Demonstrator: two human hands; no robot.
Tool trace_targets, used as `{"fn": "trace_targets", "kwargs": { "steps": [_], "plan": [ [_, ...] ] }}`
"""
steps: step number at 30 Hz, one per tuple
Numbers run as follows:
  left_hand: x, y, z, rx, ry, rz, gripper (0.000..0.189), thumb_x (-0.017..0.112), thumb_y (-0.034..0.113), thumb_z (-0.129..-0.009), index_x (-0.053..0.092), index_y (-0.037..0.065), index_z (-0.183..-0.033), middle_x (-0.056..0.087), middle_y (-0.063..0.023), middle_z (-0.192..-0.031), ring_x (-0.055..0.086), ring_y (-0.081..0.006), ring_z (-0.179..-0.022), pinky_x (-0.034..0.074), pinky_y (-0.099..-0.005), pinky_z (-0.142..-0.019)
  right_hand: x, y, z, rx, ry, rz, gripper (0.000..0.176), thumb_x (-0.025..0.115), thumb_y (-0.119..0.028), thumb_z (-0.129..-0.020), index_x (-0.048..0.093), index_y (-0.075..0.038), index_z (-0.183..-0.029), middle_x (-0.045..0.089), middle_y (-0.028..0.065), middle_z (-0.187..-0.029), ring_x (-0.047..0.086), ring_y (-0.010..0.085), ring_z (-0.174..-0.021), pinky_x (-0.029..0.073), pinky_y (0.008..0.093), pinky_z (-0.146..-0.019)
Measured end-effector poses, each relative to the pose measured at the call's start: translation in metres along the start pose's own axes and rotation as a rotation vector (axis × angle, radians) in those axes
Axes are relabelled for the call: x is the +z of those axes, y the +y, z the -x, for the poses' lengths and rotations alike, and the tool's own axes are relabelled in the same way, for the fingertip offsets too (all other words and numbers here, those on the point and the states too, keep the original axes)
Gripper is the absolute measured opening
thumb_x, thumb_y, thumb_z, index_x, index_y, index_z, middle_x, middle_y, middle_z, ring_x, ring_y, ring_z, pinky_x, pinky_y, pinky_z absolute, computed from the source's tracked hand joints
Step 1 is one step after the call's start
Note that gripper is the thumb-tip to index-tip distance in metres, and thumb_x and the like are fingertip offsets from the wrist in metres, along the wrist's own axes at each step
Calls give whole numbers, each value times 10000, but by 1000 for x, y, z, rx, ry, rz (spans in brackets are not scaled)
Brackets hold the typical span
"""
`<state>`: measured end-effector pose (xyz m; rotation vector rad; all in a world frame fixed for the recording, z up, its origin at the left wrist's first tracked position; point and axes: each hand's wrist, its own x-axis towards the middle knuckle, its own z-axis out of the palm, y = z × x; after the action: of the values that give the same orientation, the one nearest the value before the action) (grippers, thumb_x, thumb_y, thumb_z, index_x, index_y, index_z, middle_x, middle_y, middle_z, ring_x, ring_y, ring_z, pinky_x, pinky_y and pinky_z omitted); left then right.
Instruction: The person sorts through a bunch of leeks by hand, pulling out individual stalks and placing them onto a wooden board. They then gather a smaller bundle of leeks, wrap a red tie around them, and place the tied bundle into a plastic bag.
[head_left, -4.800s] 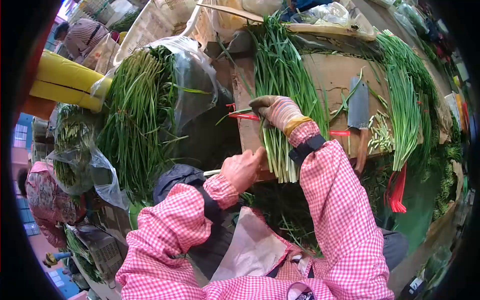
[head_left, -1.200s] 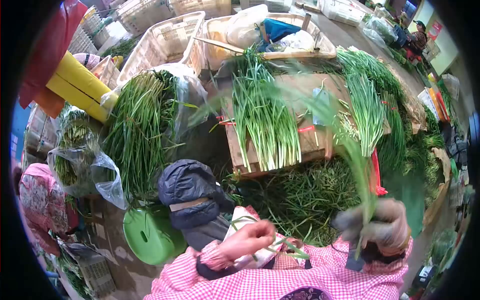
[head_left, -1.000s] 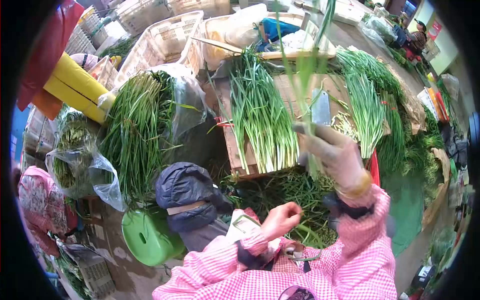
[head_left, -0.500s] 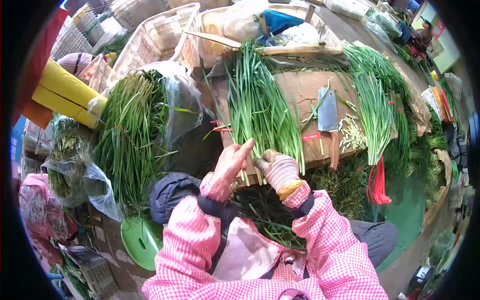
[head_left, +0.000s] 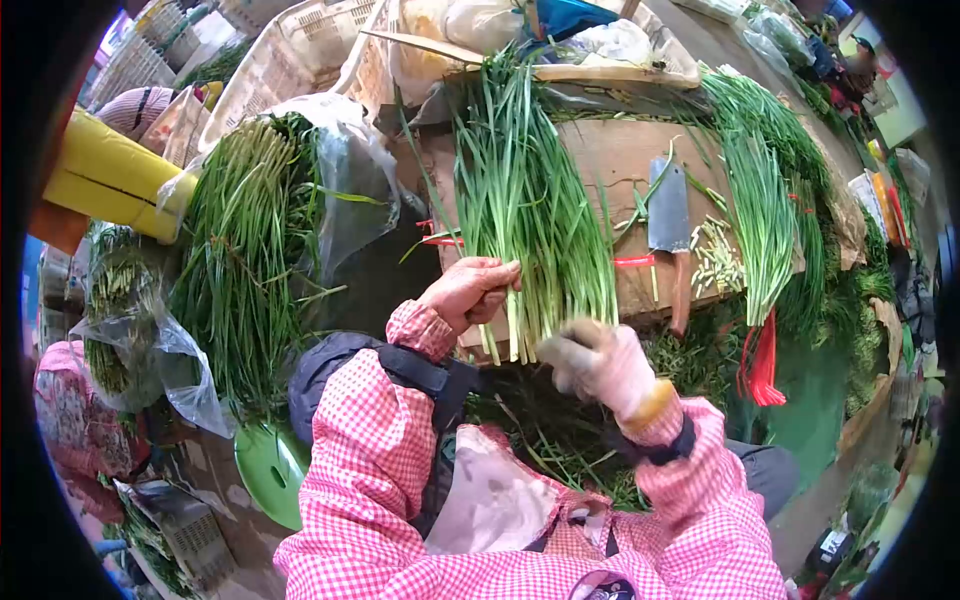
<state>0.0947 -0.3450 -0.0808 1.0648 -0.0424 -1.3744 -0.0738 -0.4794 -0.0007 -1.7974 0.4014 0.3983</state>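
A loose bunch of garlic chives lies on a wooden board, pale stem ends toward me. My bare left hand is closed at the bunch's lower left, thumb and forefinger pinching chive stems. My right hand, in a light glove, hangs just below the stem ends on the right. Motion smears its fingers, so I cannot make out whether it holds anything. On the board, right of the bunch, rests a cleaver with a wooden handle, beside several cut stem pieces.
Another chive bunch lies on the right, above hanging red ties. Chives in plastic stand on the left. White crates are behind the board. A green stool stands low left; chive scraps lie below the board.
My right hand has drawn back from the stem ends, down and to the right. My left hand has gone from extended fingers to a pinch and turned toward the right.
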Motion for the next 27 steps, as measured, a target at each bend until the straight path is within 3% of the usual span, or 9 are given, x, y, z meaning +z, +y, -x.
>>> {"fn": "trace_targets", "kwargs": {
  "steps": [2,3,5,8,17,19,21,23,27],
  "plan": [
    [7,5,3,2,33,-70,227,532,246,-889,551,62,-759,349,62,-483,253,-32,-361,170,-205,-343,7,-6,-25,187,-37,-113,134,540,-199,-831,610,-152,-935,561,52,-774,602,189,-674,491,297,-588],
    [8,8,3,10,51,-102,230,530,246,-889,554,62,-753,347,61,-480,249,-32,-362,165,-205,-343,11,26,-40,-400,-130,559,166,537,-218,-816,600,-139,-948,591,68,-884,606,239,-774,494,327,-672],
    [0,13,0,3,192,-431,326,584,335,-837,562,33,-717,452,7,-498,381,-77,-379,289,-240,-366,9,-10,-32,-266,-229,682,200,526,-229,-799,587,-115,-951,600,93,-877,590,275,-842,482,358,-711],
    [-6,5,-10,106,449,-794,497,660,461,-729,548,-23,-732,585,-129,-617,593,-217,-556,464,-337,-537,-10,9,-62,-310,487,697,279,586,-183,-782,594,-96,-1047,608,112,-956,584,302,-862,466,362,-738],
    [2,-9,-23,179,603,-1074,527,684,380,-679,493,-59,-898,588,-268,-870,584,-379,-861,454,-426,-748,-21,6,-113,-214,213,1365,104,647,-207,-694,648,-107,-722,618,55,-685,606,275,-727,459,372,-672],
    [1,-7,-22,169,596,-1045,480,669,331,-677,494,-60,-894,590,-269,-867,588,-372,-865,457,-420,-747,-39,22,-88,-662,501,620,134,671,-158,-696,644,-57,-780,630,74,-718,592,231,-606,466,341,-579],
    [3,-4,-20,138,568,-981,436,638,281,-676,488,-81,-867,598,-264,-826,601,-367,-824,466,-415,-733,-43,-21,-40,-64,406,-175,160,645,-162,-758,647,-12,-815,649,70,-781,590,145,-617,464,258,-585],
    [5,-2,-17,119,546,-935,422,629,269,-681,485,-92,-844,602,-258,-793,609,-366,-782,471,-412,-720,-53,-9,-16,-173,174,-600,155,654,-126,-765,637,2,-851,632,32,-766,550,75,-604,428,200,-546],
    [1,-15,-25,312,724,-1103,498,646,304,-708,420,-95,-901,595,-263,-733,606,-389,-725,472,-435,-712,-49,-11,-18,-69,300,-587,175,670,-146,-760,631,-8,-860,587,9,-683,521,62,-572,428,185,-543]
  ]
}}
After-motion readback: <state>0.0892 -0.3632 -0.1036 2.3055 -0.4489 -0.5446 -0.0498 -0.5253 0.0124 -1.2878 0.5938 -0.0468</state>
